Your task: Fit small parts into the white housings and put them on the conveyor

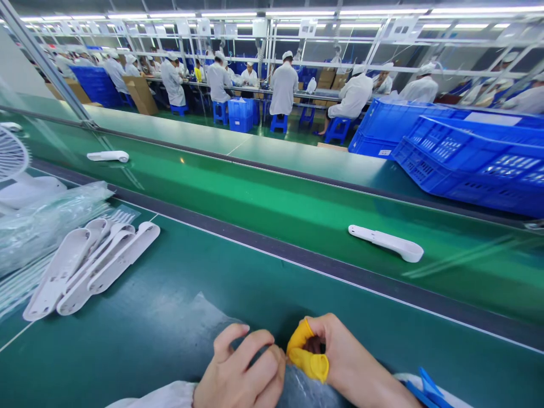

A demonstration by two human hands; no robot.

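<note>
My left hand (240,368) and my right hand (335,357) meet at the bottom centre, low over the near green worktop (170,317). Both have their fingers curled and pinch a clear plastic bag (297,388) that lies between and under them. Yellow finger cots cover my right thumb and forefinger. A stack of several white plastic handle shells (91,263) lies to the left, beyond arm's reach of the left hand. One white handle part (386,242) rests on the conveyor belt (276,198) ahead to the right, and another (108,156) sits far left on the belt.
Clear plastic bags (42,224) and a white fan grille (11,156) lie at the left edge. Blue crates (467,153) stand beyond the belt at right. A blue object (429,388) shows at the bottom right. People in white coats sit at benches in the background.
</note>
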